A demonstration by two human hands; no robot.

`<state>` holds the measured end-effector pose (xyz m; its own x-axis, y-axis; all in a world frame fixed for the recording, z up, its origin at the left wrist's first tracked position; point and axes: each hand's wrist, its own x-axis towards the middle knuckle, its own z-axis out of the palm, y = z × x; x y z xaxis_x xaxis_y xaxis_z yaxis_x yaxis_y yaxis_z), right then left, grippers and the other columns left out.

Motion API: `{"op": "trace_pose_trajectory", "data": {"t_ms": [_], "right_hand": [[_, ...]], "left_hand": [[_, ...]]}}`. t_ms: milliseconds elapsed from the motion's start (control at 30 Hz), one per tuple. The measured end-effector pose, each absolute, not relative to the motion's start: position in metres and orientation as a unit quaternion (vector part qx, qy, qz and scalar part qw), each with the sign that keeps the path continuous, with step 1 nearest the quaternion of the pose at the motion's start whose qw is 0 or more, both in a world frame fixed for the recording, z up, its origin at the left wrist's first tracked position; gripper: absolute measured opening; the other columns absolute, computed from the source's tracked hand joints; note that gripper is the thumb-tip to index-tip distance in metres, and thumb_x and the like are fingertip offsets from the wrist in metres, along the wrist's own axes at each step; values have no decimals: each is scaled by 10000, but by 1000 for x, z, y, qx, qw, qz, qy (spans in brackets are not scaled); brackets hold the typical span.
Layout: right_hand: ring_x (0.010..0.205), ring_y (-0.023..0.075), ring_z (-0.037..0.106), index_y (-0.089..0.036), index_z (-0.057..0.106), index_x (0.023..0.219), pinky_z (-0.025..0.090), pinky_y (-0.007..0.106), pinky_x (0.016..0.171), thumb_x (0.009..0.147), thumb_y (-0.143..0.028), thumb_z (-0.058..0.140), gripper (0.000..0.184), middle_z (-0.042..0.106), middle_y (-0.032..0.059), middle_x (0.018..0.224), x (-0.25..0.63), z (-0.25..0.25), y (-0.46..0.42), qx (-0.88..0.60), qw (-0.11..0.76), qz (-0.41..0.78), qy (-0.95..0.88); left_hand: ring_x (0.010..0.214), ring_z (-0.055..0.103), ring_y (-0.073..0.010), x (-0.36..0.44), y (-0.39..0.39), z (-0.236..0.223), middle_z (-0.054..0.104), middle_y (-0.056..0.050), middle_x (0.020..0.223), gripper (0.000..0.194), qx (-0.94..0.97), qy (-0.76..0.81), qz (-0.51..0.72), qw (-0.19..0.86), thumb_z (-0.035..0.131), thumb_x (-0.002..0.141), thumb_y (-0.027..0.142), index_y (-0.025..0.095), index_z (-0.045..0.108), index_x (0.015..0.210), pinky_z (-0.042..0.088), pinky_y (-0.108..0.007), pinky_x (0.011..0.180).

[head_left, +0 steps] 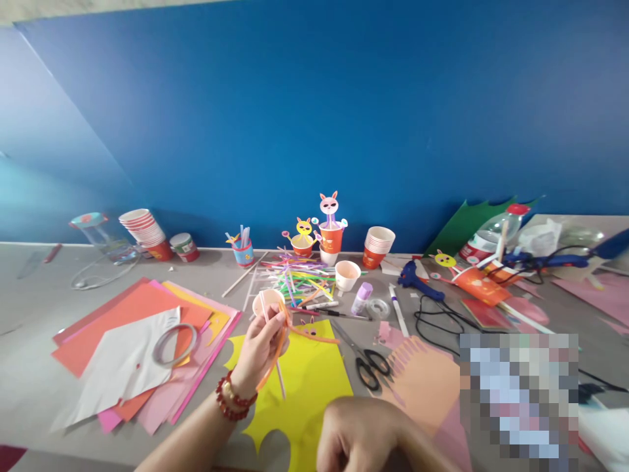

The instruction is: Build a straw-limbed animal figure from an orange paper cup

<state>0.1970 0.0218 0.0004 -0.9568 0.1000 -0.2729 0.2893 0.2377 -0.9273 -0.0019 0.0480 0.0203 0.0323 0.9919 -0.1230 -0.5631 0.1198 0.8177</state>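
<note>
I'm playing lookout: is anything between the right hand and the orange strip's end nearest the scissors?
Nothing visible stands between the right hand and that end of the orange strip. The yellow paper lies below, and the scissors are off to the side.

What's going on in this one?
A person's left hand holds an orange strip and a pale stick, with a paper cup right behind it; whether it grips the cup is unclear. The right hand is curled near the yellow paper, nothing visible in it. Scissors lie beside that paper, and a pile of colourful strips lies farther back.
</note>
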Motion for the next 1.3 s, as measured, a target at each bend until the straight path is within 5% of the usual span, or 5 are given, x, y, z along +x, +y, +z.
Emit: {"op": "trace_pose_trajectory", "data": {"t_ms": [267,533,933,1167,1300], "right_hand": [[486,82,562,-199,756,711,356,135,462,808,-194,693,115,652,-59,565,207,3,23,192,-79,-560,802],[653,144,607,-196,710,1010,456,223,576,927,-354,607,206,678,27,795,201,9,38,385,-450,-495,636],[694,147,582,-189,755,843,454,237,589,864,-387,710,205,610,31,801,199,7,37,363,-490,-491,622],[507,83,493,-182,744,791,409,209,485,793,-423,783,244,608,-14,667,196,5,38,351,-489,-596,532],[542,130,602,-191,745,842,503,255,510,812,-397,776,210,633,3,694,194,-1,37,314,-494,-625,517]], "left_hand": [[424,296,-8,4,40,15,425,95,557,342,319,369,567,664,823,740,392,160,580,803,239,-136,427],[374,272,-19,18,27,9,422,95,496,363,405,365,440,713,780,765,468,156,603,819,166,-174,384],[400,196,-34,27,21,-1,320,121,468,408,408,356,406,737,772,754,521,159,607,845,126,-197,407],[446,381,-58,26,24,-7,576,16,714,415,346,379,404,757,566,862,591,176,588,867,187,-192,390],[399,369,-67,26,21,-8,502,30,555,518,398,390,341,757,441,913,636,157,602,798,203,-210,401]]}}
